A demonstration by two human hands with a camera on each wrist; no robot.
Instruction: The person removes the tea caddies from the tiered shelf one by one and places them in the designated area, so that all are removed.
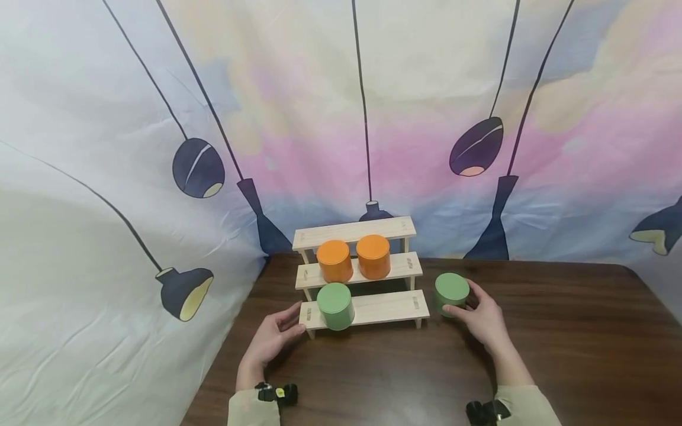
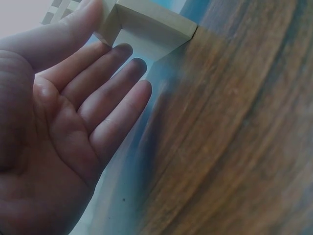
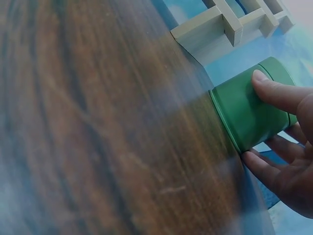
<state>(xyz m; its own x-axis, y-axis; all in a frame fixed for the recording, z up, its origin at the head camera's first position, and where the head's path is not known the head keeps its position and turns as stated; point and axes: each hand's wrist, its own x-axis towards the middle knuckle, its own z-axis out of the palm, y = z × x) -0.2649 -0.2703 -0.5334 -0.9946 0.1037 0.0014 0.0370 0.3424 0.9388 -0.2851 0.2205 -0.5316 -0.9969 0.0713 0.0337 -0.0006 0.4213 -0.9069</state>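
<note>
From where I stand, the right hand (image 1: 483, 316) is clamped on a green canister (image 1: 452, 290), thumb pressed to one side and fingers round the other. The canister is upright, just ahead and to the left of that hand's wrist, its base down at the table (image 1: 383, 370).

Across to the left, the left hand (image 1: 273, 337) has its fingers stretched out and its thumb apart from them, with the tips at the near end of a three-step wooden stand (image 1: 389, 307); they look to be touching it. The stand runs from those fingertips toward the right hand, stopping a little short of the held canister.

Just right of the left fingertips, a second green canister (image 1: 335, 307) sits on the bottom step. Farther off, beyond both hands, two orange canisters (image 1: 374, 258) stand side by side on the middle step.

Behind each hand, a dark strap (image 1: 269, 392) crosses a pale sleeve (image 1: 253, 409). Past the stand, farthest from the hands, a pastel cloth (image 1: 421, 71) hangs, printed with dark lamps (image 1: 199, 168).
</note>
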